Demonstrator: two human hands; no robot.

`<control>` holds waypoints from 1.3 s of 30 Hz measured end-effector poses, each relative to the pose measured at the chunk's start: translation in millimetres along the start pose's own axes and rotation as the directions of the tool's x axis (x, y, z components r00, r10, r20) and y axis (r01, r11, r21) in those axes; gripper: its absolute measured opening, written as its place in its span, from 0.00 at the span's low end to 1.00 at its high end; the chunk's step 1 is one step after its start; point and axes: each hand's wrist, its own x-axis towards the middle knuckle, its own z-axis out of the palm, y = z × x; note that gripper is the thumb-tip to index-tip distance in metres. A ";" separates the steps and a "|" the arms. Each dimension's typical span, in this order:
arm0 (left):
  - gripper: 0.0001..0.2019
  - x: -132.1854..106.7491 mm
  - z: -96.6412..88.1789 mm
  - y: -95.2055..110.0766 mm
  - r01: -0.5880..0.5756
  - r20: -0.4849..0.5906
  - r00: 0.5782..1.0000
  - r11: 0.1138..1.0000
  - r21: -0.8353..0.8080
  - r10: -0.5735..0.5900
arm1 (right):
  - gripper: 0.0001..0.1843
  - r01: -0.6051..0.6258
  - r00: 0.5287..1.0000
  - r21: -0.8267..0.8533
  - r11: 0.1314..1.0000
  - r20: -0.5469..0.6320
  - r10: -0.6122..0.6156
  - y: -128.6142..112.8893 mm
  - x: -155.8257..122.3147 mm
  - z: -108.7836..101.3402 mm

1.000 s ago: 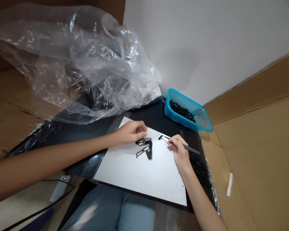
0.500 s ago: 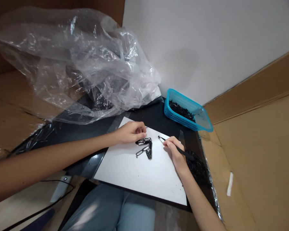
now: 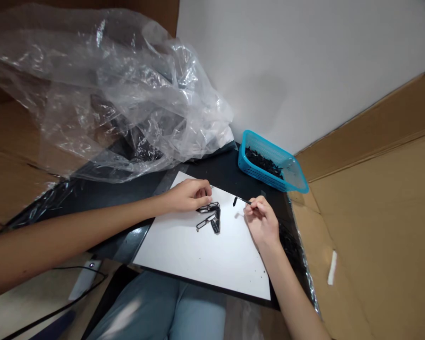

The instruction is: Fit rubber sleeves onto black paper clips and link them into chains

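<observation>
My left hand [image 3: 190, 194] rests on the white sheet [image 3: 184, 255], fingers curled in; whatever they may hold is hidden. Just below its fingertips lies a small pile of black frame-shaped pieces [image 3: 215, 217], some of them thin rectangular outlines. My right hand [image 3: 264, 219] is closed around slim black tweezers [image 3: 246, 201], their tip pointing left over the sheet. At that tip hangs a small black piece [image 3: 234, 201], a short way right of the pile.
A blue basket [image 3: 265, 181] with many black bits stands at the back right. Clear plastic bagging [image 3: 127, 94] bulges at the back left. More black pieces [image 3: 288, 241] lie beyond my right wrist. Cardboard [image 3: 375, 226] lines the right side.
My right hand has turned, so its palm side shows more and the tweezers lie flatter. The small black piece at the tip now hangs down. My left hand stays over the pile.
</observation>
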 end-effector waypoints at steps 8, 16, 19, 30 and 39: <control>0.07 -0.5 -1.3 -1.1 -0.037 -0.020 0.999 0.999 0.040 0.037 | 0.13 0.053 0.999 0.266 0.962 -0.021 -0.050 -44.6 2.1 -2.6; 0.08 -0.6 -13.1 -2.8 -0.084 -0.106 0.988 0.967 0.240 0.113 | 0.06 0.582 0.667 -0.511 0.633 -0.144 -0.731 -119.7 12.3 0.6; 0.10 -0.6 -15.4 -5.0 -0.068 -0.113 0.988 0.950 0.306 0.107 | 0.09 0.437 0.708 -0.786 0.438 0.000 -0.706 -126.9 29.6 -6.9; 0.12 -0.3 -14.1 -6.4 -0.037 -0.082 0.993 0.867 0.497 0.090 | 0.11 0.412 0.904 -0.785 0.463 0.416 -0.098 -42.6 21.4 -10.8; 0.05 4.0 -6.0 -3.2 -0.059 -0.052 0.995 0.934 0.354 0.083 | 0.15 0.555 0.826 -0.829 -0.061 0.541 0.157 -20.6 13.6 14.1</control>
